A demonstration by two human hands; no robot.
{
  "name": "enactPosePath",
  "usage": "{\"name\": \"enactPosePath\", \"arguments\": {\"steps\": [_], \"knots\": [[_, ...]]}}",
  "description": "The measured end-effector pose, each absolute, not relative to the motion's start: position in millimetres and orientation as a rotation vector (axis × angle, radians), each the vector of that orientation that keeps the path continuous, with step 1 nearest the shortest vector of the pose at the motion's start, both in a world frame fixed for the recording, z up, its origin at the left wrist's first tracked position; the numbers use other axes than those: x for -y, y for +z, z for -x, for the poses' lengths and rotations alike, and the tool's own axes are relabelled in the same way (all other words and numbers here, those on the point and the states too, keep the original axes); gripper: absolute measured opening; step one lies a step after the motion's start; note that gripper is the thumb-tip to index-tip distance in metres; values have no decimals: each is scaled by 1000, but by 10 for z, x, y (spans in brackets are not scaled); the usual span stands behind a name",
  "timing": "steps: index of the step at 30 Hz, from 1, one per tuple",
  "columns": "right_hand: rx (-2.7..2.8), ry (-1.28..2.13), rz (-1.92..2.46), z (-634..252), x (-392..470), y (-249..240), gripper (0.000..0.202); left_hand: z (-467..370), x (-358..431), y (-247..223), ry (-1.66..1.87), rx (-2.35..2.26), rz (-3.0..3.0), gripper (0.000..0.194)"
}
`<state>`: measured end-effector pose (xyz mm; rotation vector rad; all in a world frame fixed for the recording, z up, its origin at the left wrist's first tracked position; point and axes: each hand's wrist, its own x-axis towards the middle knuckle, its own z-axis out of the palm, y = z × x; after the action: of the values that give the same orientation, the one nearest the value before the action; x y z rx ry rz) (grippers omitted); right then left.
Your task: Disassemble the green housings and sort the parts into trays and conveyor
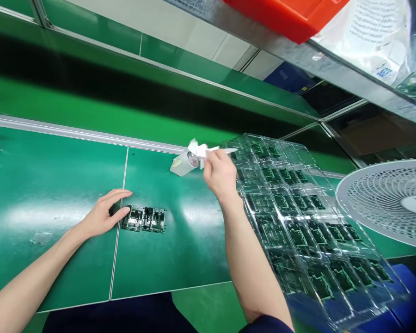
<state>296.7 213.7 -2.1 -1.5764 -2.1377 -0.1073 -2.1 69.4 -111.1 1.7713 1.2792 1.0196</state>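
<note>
My left hand [106,213] rests on the green bench at the left, thumb and fingers apart. Its thumb tip is at the left end of a small dark circuit board panel [143,219], which lies flat. Farther up the bench, my right hand [221,172] is closed on a crumpled white tissue [198,150]. A white pointed end sticks out to the right of those fingers; whether it is tissue or a tool, I cannot tell. Just left of the tissue is a whitish container [183,164] with a round opening or cap, partly covered by the tissue.
Clear plastic trays [298,203] with several dark green boards stand at the right, close to my right forearm. A round fan [395,203] is beyond them. Overhead runs a metal shelf [263,41] with a red bin [291,18] and a plastic bag [374,37].
</note>
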Motion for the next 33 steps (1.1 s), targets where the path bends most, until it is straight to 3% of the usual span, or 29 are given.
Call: {"name": "enactPosePath", "arguments": {"steps": [11,33], "knots": [[2617,-225,1537,-2933,-2252,123,32,30,-756,-1086,1112,-1212,-1808,34],[2382,-144,1553,-2887,-2223,89,36,2,-741,-1103,1142,-1202,-1821,30]]}}
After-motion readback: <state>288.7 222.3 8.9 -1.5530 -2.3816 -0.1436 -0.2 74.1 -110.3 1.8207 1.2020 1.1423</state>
